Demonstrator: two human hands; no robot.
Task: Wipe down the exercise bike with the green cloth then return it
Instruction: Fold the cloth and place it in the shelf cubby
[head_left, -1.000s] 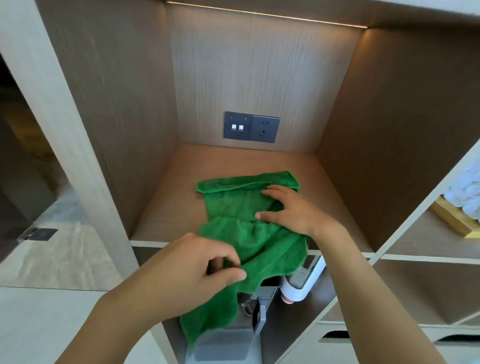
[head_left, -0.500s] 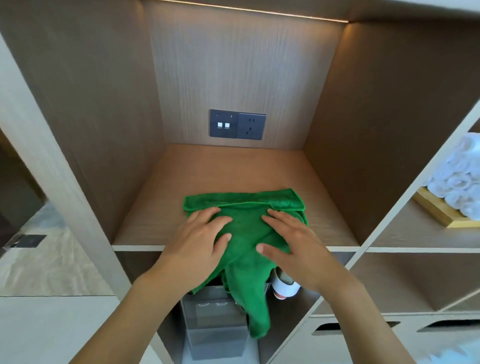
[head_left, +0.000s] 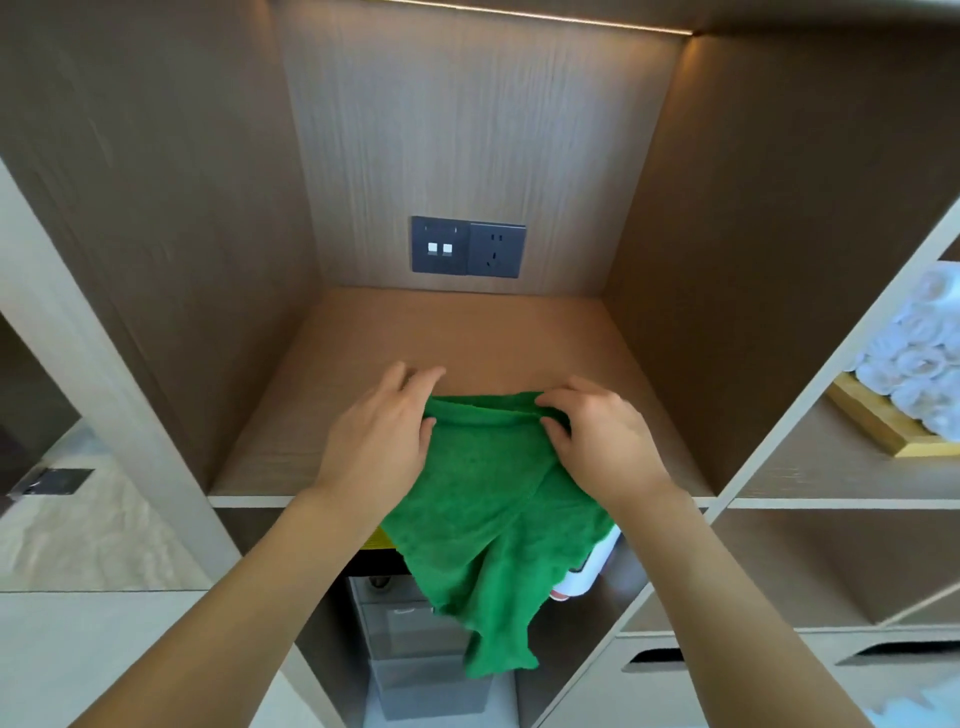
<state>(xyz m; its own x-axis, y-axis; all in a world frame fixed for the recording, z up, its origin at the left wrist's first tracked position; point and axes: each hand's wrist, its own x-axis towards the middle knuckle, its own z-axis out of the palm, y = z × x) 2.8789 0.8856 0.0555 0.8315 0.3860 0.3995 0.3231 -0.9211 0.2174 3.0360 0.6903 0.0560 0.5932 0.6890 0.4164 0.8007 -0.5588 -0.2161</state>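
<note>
Head view of a wooden shelf (head_left: 519, 338) compartment in a cabinet unit. The green cloth (head_left: 483, 488) lies at the shelf's front edge, about midway between the left and right side walls; its rear hem sits on the shelf surface, while its front portion drapes over the front edge and hangs down before the compartment below.

Left hand (head_left: 384, 436): palm down at the cloth's rear left corner, fingers extended toward the back wall and resting on cloth and shelf; its grip is released, the fingers largely straight. Whether the thumb presses the fabric cannot be told.

Right hand (head_left: 602, 441): at the cloth's rear right corner, fingers curled over the folded hem, thumb beneath; its grip grasps the green cloth by a pinch at the hem.

Both forearms enter from the lower edge of the view, bare.

On the back wall of the compartment, centred just above the shelf surface, a dark socket panel (head_left: 467, 247) carries two white ports at left and a power outlet at right. A light strip (head_left: 519, 15) runs along the compartment's top rear edge.

In the lower compartment, partly hidden by the hanging cloth, stand a grey box (head_left: 410, 639) and a white object (head_left: 592, 566) with a red end. In the adjoining compartment at right, rolled white towels (head_left: 919, 364) rest on a wooden tray (head_left: 878, 421).
</note>
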